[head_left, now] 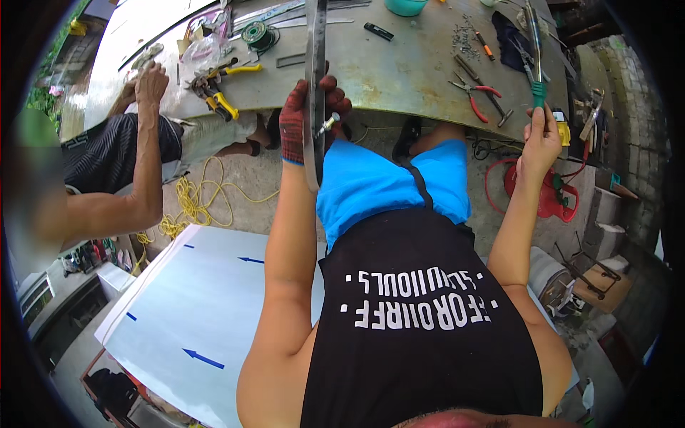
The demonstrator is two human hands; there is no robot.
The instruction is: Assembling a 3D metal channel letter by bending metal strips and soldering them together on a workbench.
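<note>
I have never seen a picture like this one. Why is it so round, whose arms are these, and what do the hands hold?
The picture comes from a wide camera worn on a person's head, looking down, so straight edges bend toward the rim. The two arms rising from the bottom belong to that person, who wears a black top and blue shorts.

The left hand, in a red work glove, grips a long metal strip standing upright. The bare right hand holds a thin tool with a green handle.

Ahead is a metal table with red-handled pliers, yellow-handled tools, a spool of wire and small screws.

At the left, another person's hand rests on the table. Below lies a pale sheet with blue arrows.
</note>
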